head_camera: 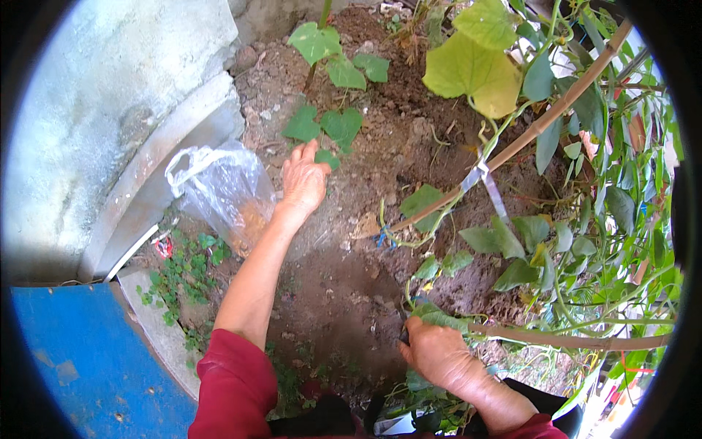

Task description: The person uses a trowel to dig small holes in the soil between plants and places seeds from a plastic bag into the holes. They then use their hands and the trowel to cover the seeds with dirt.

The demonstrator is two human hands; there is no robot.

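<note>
My left hand (304,178) reaches over the soil, its fingertips at the lower leaves of a young lobed-leaf vine (341,127). Whether the fingers pinch the stem is hidden behind the hand. My right hand (439,351) is closed around a dark tool handle (404,336), low beside a leafy stem. The tool's working end blends into the shaded soil, so its kind is unclear. Left of my left wrist stands a clear plastic bag (230,186) with brownish-orange matter in its bottom.
A bamboo pole (540,126) slants across the right side, with a vine tied to it. Another bamboo pole (581,339) lies below, beside dense foliage (620,214). At left are a concrete wall (120,71) and a blue panel (93,356). Small weeds (186,280) grow near the bag.
</note>
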